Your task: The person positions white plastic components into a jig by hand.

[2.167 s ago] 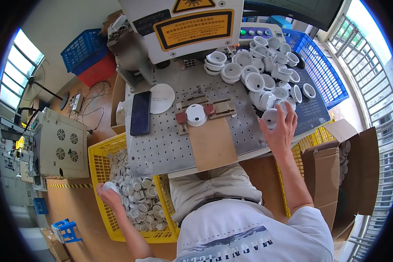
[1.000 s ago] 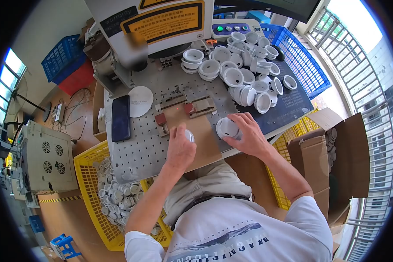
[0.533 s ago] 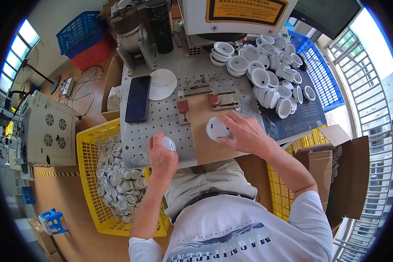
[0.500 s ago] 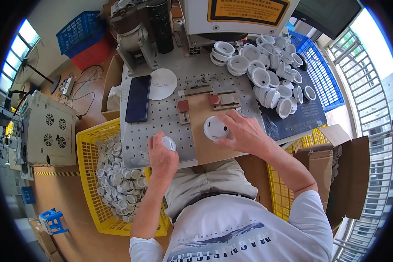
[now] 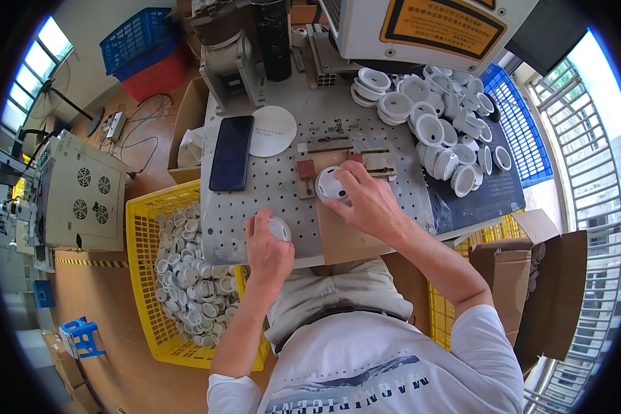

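Observation:
Between the thumb and fingers of my right hand (image 5: pixel 367 201) is a round white plastic part (image 5: pixel 332 185) with small dark slots. It is at the near side of a metal fixture with two red blocks (image 5: pixel 306 169), above a brown board (image 5: pixel 345 238). My left hand (image 5: pixel 269 247) is closed on another white plastic part (image 5: pixel 279 228) near the table's front edge. The fingers partly hide both parts. Many similar white ring-shaped parts (image 5: pixel 431 130) are heaped on a dark panel at the right of the perforated metal table (image 5: pixel 221 228).
A phone (image 5: pixel 232 153) and a white paper disc (image 5: pixel 274 131) lie on the table's left. A yellow basket (image 5: pixel 141 276) of white parts stands at lower left. A machine with a warning label (image 5: pixel 443 29) overhangs the back. An open cardboard box (image 5: pixel 555 290) stands at right.
My right hand has carried its white part forward, up to the fixture's red blocks. My left hand keeps its part near the table edge. The whole view has shifted slightly.

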A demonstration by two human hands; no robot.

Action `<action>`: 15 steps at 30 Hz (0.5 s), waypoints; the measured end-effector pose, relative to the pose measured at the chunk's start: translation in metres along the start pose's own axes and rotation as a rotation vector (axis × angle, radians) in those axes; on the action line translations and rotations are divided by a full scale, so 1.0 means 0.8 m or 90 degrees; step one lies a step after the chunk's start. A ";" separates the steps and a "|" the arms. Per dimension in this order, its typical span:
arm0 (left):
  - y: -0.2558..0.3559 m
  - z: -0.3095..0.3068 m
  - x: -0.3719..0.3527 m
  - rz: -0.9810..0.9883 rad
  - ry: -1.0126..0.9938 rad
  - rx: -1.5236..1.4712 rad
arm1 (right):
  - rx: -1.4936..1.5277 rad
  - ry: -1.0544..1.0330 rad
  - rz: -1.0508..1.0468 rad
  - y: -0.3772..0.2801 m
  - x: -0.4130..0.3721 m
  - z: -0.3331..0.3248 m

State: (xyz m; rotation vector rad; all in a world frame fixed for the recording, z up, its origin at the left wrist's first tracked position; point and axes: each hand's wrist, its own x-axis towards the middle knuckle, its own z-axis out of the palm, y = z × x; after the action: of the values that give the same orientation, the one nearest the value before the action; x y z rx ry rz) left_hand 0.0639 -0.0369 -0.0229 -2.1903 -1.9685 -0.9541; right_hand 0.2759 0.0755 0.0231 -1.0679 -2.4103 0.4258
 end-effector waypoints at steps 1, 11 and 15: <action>0.000 0.000 0.000 -0.002 -0.003 0.000 | -0.002 0.015 0.013 -0.001 0.002 0.003; 0.004 -0.006 0.004 -0.012 -0.009 -0.003 | -0.016 0.013 0.030 -0.006 0.015 0.002; 0.003 -0.002 0.004 -0.009 -0.007 -0.003 | -0.002 -0.012 0.039 -0.006 0.014 -0.002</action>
State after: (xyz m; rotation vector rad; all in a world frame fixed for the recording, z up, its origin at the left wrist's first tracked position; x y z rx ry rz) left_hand 0.0655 -0.0349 -0.0192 -2.1922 -1.9908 -0.9501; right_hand 0.2672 0.0807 0.0303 -1.1468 -2.4000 0.4558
